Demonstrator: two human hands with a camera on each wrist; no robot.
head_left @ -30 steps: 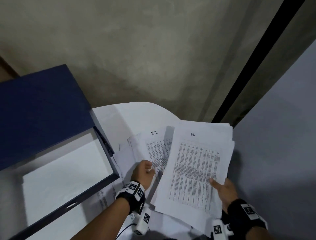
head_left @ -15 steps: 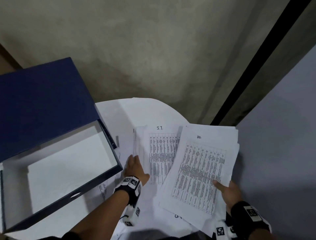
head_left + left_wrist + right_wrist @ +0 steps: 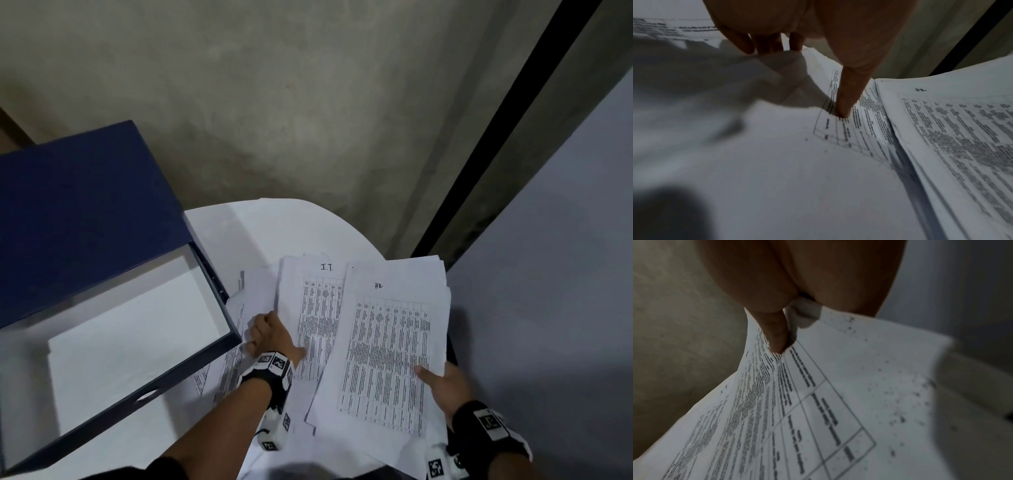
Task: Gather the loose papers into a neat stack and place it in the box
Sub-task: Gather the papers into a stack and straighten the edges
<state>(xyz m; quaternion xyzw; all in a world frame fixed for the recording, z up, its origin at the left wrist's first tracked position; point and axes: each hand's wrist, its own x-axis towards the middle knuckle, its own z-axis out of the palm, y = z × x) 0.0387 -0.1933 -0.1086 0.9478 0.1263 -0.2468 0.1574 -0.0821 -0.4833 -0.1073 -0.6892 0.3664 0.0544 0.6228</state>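
A stack of printed sheets marked "HR" [image 3: 387,342] is held in my right hand [image 3: 436,382], thumb [image 3: 777,337] on top and fingers hidden beneath. It overlaps a second stack marked "I.T." [image 3: 315,308]. My left hand [image 3: 270,334] grips the left edge of that stack, its thumb [image 3: 844,104] pressing on the printed table and its fingers curled at the edge. More loose sheets [image 3: 233,363] lie under my left wrist. At the left stands the open dark blue box [image 3: 191,368], white inside.
The box lid [image 3: 85,212] stands back behind the box. The papers lie on a round white table [image 3: 274,226] whose far edge curves in front of a concrete wall. A grey panel [image 3: 548,308] rises along the right.
My left hand has slid from the middle of the I.T. sheet to its left edge and taken hold of it. The right hand still holds the HR stack.
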